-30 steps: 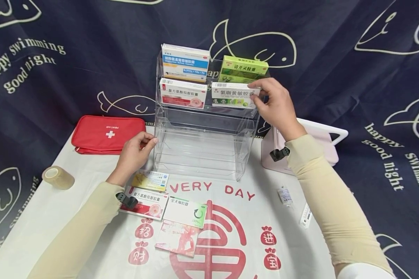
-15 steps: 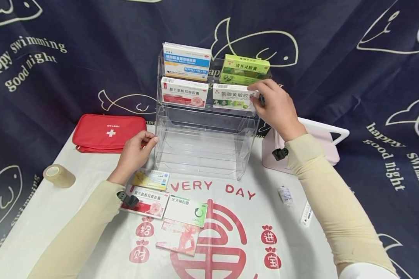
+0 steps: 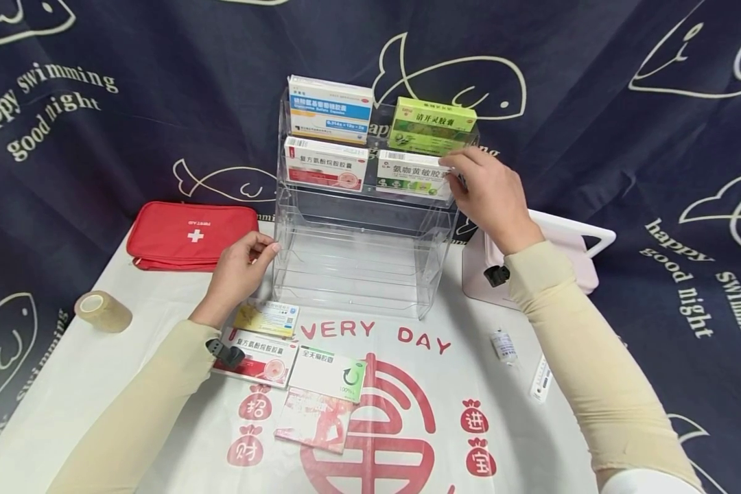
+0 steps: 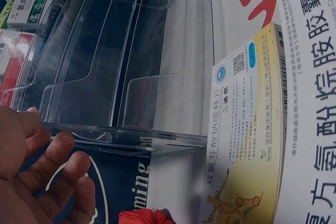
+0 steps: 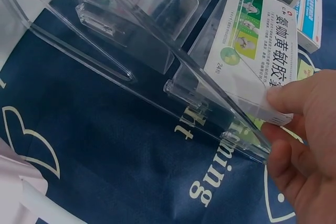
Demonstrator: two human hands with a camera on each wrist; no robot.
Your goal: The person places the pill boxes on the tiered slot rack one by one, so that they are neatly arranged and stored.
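Two hands engaged: right hand point(image 3: 490, 192) pinches green-white box point(image 3: 410, 171) at its right end; light, stiff carton. Left hand point(image 3: 237, 271), fingers relaxed, steadies slippery clear rack point(image 3: 361, 267).

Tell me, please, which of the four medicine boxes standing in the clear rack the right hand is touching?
The white-and-green box on the second tier's right side, below the green box; the right hand pinches its right end, and the other three go untouched.
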